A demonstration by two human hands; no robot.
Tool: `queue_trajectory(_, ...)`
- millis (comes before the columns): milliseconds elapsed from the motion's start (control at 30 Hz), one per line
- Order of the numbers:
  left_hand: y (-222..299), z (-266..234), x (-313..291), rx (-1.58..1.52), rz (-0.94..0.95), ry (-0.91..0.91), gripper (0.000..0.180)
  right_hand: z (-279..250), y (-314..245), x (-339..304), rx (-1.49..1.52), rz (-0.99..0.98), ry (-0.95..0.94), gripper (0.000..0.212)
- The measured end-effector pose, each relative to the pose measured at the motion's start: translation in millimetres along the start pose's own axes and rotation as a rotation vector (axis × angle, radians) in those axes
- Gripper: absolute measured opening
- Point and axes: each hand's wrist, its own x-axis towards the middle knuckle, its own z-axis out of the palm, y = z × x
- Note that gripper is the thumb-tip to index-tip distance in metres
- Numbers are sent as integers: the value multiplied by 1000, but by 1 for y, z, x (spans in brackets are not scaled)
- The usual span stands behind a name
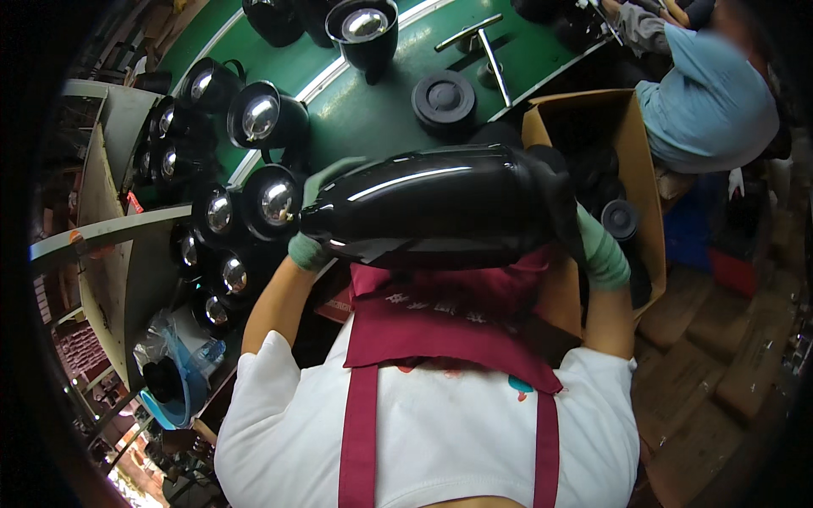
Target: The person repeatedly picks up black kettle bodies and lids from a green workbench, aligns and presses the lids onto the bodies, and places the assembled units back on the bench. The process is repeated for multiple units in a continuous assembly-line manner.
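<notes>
I hold a large glossy black vacuum flask (432,207) on its side, level in front of my chest. My left hand (306,252), in a pale green glove, is closed round the narrower left end. At the wide right end, my right hand (603,254) grips the flask, also in a green glove. Most of its fingers are hidden behind the dark end. Just beyond the flask, a round black lid-like disc (444,100) lies on the green work surface (373,114).
Several black flasks with mirrored silver openings (258,117) stand at the left. A metal T-shaped bar (487,52) is at the back. An open cardboard box (652,195) with black round parts is on the right. A person in light blue (711,102) sits beyond it.
</notes>
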Motion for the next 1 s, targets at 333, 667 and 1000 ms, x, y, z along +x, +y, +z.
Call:
queue_trajectory(333,56,16,14,401,315,39,38,-5,75,4,-321,-411,205,59)
queue_trajectory(667,82,17,29,669,609,-60,46,-9,71,11,-395,-383,218,51)
queue_trajectory(1000,67,23,25,362,280,-79,37,2,87,3,-477,-476,287,63)
